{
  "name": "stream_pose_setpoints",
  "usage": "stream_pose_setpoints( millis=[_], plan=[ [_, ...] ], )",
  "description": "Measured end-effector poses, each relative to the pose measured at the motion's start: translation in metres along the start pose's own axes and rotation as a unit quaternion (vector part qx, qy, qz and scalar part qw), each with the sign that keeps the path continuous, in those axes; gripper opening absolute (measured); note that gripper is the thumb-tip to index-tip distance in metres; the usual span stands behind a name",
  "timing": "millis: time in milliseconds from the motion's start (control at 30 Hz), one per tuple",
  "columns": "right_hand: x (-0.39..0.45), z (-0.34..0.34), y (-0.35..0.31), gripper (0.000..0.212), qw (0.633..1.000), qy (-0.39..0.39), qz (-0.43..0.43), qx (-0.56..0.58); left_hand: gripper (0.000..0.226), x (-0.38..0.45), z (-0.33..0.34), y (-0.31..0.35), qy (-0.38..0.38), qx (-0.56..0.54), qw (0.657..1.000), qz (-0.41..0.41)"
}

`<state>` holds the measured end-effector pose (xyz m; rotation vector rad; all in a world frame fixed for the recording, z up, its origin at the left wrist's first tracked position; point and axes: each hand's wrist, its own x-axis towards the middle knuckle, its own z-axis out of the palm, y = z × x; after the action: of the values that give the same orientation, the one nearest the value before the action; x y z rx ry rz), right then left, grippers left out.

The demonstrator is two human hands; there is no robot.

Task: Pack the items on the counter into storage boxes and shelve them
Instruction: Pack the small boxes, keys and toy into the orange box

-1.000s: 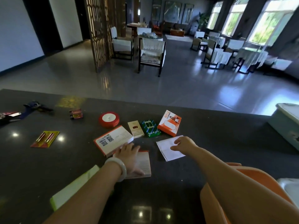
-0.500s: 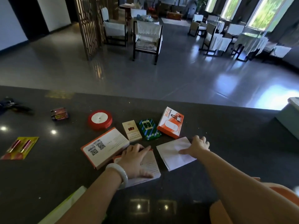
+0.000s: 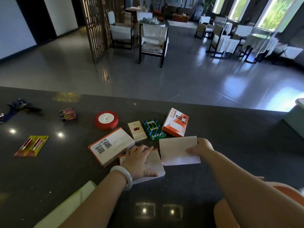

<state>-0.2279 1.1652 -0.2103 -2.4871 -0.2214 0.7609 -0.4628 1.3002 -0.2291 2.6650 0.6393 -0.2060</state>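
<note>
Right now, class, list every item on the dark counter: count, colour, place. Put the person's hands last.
Ribbon spool: one, red and white, behind the QR-code box.
QR-code box: one, white with orange edges, centre.
Cream pack: one, right of that box.
Green pack: one, green-blue, beside the cream pack.
WIFI box: one, orange-white, furthest right.
Yellow blister card: one, left.
Battery pack: one, dark, far left.
White paper: one, centre-right.
Small booklet: one, white, near edge.
Left hand: presses the booklet.
Right hand: pinches the paper.
</note>
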Motion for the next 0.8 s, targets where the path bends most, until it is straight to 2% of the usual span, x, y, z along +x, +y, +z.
stream_pose_setpoints(
  millis=[100, 400, 600, 800],
  plan=[
    [-0.004, -0.003, 0.0, 0.061, 0.999, 0.0, -0.016, 0.051, 0.095, 0.0, 0.001, 0.001, 0.005, 0.0, 1.0, -0.008],
    [-0.028, -0.032, -0.009, 0.047, 0.989, -0.028, -0.091, 0.111, 0.096, -0.016, -0.003, 0.006, 0.042, 0.044, 0.998, -0.002],
    [-0.052, -0.057, -0.005, 0.044, 0.982, -0.023, -0.115, 0.149, 0.101, -0.035, -0.009, 0.013, 0.019, 0.056, 0.998, -0.017],
    [-0.081, -0.09, 0.026, 0.04, 0.958, -0.026, -0.137, 0.251, 0.097, -0.052, -0.016, 0.035, 0.077, 0.021, 0.997, -0.003]
  ],
)
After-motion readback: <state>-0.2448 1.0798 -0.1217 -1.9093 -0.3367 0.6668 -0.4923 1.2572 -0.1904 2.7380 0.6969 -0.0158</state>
